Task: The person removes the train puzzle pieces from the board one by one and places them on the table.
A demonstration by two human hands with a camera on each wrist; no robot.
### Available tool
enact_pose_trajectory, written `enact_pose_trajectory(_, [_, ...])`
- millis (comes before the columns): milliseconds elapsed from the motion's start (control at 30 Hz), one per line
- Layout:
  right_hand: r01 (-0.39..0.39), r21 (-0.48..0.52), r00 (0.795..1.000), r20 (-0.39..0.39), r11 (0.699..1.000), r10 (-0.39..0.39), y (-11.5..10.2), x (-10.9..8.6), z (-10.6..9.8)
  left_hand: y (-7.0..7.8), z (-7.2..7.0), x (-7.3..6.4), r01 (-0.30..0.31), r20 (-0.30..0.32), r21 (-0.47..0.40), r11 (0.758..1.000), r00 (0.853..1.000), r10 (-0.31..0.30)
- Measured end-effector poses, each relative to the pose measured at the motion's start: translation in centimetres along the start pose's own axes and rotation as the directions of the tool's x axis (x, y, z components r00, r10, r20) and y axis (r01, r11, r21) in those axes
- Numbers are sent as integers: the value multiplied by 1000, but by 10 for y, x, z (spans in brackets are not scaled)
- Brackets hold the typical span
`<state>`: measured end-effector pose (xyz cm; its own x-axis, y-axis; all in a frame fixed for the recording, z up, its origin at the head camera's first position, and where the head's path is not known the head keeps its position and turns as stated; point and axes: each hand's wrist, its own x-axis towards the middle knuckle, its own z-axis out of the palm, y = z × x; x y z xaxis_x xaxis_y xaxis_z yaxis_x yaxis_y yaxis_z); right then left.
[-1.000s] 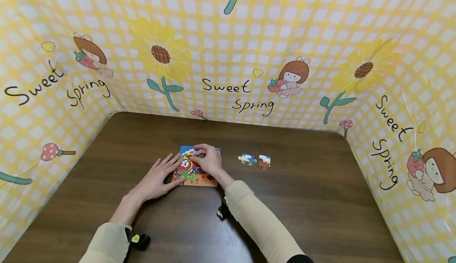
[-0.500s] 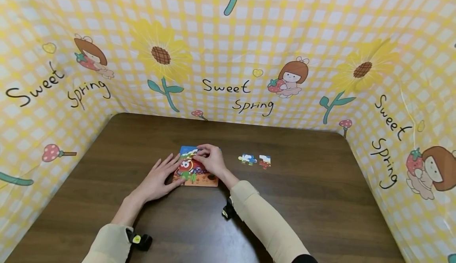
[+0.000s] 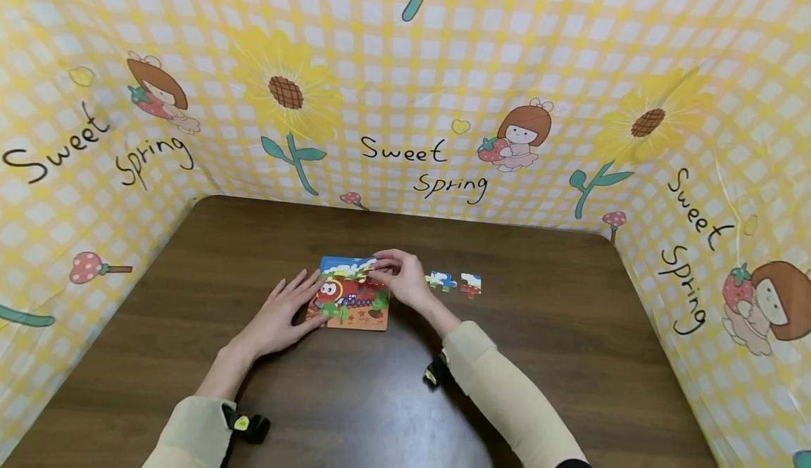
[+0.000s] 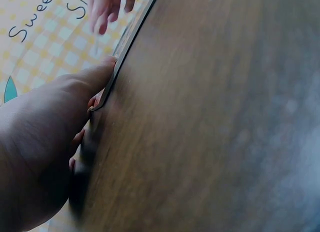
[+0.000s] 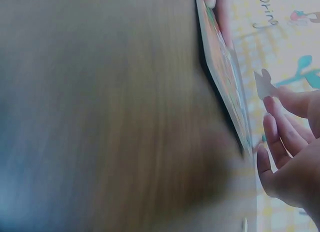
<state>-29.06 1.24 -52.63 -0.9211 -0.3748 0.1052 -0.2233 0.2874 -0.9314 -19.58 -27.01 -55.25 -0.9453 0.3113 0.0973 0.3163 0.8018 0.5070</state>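
Observation:
A colourful jigsaw puzzle (image 3: 355,317) in a flat tray lies on the table, showing a red cartoon face and a train-like picture. My left hand (image 3: 279,319) rests at its left side, fingers spread and thumb on the near left corner. Above the puzzle's upper right part is my right hand (image 3: 410,281). In the right wrist view, its thumb and fingertip pinch a puzzle piece (image 5: 262,85), raised clear of the tray. That piece's printed side is hidden from this view. The right hand covers part of the puzzle's right edge.
Right of the puzzle lie two loose puzzle pieces, a blue-and-white one (image 3: 445,281) partly behind the right hand and a red-and-white one (image 3: 471,283). The brown wooden table (image 3: 538,355) is bordered by a yellow checked cloth wall (image 3: 393,102).
My right hand has moved right from the puzzle's middle to its right edge, uncovering more of the picture. The left hand has stayed in place.

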Motion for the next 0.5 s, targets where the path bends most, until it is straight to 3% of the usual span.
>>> enact_pose_trajectory(233, [25,-36,999,-37,999,-27,6,-13,-33,2,-2,1,19,36,21,1000,999,-20])
enact_pose_trajectory(500, [3,-110,998,-55,994,-9,14,-26,-53,4,-4,0,21,34,16,1000,999,-22])
